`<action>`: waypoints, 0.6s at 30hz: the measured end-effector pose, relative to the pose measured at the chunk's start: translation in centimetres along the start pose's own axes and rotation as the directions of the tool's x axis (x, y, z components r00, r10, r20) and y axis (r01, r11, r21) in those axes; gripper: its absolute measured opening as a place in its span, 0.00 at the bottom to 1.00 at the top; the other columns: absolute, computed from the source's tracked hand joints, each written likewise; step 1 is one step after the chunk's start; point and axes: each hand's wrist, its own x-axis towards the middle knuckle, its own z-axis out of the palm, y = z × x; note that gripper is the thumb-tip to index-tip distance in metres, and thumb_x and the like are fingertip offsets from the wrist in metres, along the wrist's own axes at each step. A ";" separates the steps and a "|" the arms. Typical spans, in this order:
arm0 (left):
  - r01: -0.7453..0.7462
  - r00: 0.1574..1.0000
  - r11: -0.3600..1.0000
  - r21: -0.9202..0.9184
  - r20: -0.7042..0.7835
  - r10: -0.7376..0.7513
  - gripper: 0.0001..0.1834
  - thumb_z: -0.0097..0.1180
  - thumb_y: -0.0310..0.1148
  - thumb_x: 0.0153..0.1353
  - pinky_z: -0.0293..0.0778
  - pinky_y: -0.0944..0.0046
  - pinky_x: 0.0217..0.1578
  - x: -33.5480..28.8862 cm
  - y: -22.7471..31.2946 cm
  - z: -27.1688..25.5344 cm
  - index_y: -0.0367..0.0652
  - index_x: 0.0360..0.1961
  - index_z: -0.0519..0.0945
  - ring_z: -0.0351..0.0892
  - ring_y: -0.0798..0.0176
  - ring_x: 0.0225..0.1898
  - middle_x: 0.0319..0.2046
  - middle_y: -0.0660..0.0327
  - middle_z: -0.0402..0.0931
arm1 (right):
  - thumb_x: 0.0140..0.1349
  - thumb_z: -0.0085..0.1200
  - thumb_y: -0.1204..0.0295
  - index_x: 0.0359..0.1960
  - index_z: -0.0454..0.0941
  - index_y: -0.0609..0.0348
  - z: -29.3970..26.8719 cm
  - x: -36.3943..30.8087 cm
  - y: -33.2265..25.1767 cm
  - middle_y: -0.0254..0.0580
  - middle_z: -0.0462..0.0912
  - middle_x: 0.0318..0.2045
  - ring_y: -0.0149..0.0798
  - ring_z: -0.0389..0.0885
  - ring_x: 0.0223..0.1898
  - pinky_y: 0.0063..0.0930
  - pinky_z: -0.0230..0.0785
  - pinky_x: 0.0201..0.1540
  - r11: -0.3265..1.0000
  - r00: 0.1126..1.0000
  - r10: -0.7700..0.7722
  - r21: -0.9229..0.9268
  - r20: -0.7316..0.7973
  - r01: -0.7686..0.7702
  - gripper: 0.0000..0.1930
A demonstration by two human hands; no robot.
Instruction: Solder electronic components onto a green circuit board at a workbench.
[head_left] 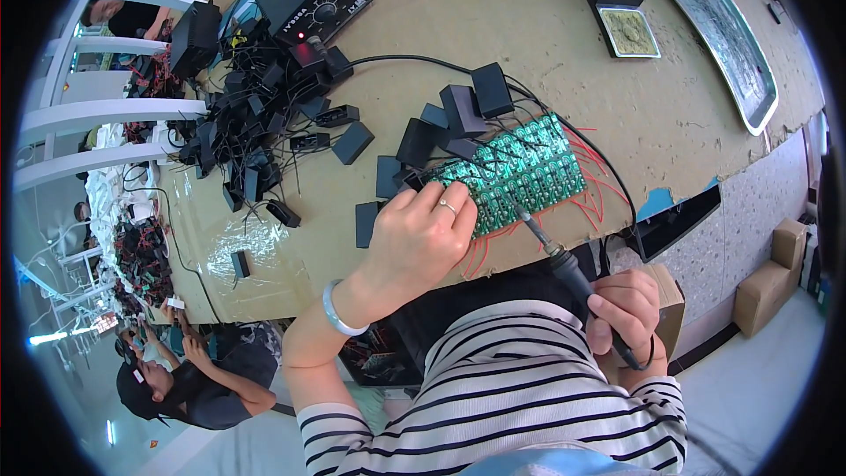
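Observation:
A green circuit board panel (529,163) lies near the table's front edge, with red wires (599,189) sticking out along its right and near sides. My right hand (624,313) is closed round the handle of a soldering iron (573,278), whose tip reaches the board's near part. At the board's left end my left hand (427,229) has its fingers bent and pressed together; what they pinch is hidden beneath them. Several small black boxes (463,110) with thin black wires lie along the board's far left side, their wires running onto it.
A black soldering station (313,0) with a dial and red light stands at the back. Beside it spreads a pile of black boxes and wires (256,115). An iron stand with a sponge (627,31) and a metal tray (718,35) are at right. Another person (194,375) sits at left.

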 end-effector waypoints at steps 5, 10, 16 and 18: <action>0.014 1.000 0.999 0.036 0.017 -0.015 0.12 0.61 0.28 0.47 0.72 0.66 0.27 0.0 0.2 -0.2 0.41 0.35 0.84 0.77 0.65 0.33 0.32 0.65 0.74 | 0.57 0.56 0.76 0.43 0.80 0.63 -0.2 0.0 -0.3 0.39 0.79 0.30 0.40 0.84 0.31 0.29 0.75 0.26 1.000 1.000 0.011 -0.003 0.022 -0.010 0.12; 0.085 0.992 0.996 0.018 -0.096 -0.083 0.13 0.64 0.26 0.45 0.76 0.66 0.29 -0.2 0.5 -0.1 0.41 0.36 0.85 0.78 0.64 0.36 0.33 0.66 0.77 | 0.58 0.58 0.75 0.44 0.80 0.64 -0.5 0.0 -0.3 0.39 0.79 0.31 0.40 0.84 0.31 0.29 0.76 0.27 1.000 0.998 0.021 0.006 0.054 -0.021 0.12; 0.084 0.978 0.995 -0.054 -0.189 -0.093 0.15 0.64 0.23 0.42 0.77 0.65 0.29 -0.7 0.4 0.3 0.41 0.36 0.86 0.78 0.63 0.36 0.32 0.66 0.78 | 0.57 0.58 0.76 0.44 0.80 0.64 -0.4 0.1 -0.1 0.39 0.79 0.30 0.40 0.83 0.30 0.30 0.76 0.27 0.999 0.998 0.023 0.036 0.050 -0.025 0.13; 0.091 0.973 0.993 -0.069 -0.205 -0.103 0.15 0.64 0.23 0.42 0.76 0.64 0.30 -0.6 0.4 0.4 0.40 0.36 0.86 0.78 0.62 0.37 0.32 0.65 0.78 | 0.56 0.58 0.76 0.44 0.80 0.64 -0.2 0.5 0.0 0.39 0.79 0.30 0.40 0.83 0.30 0.29 0.76 0.27 0.999 0.998 0.017 0.050 0.057 -0.020 0.13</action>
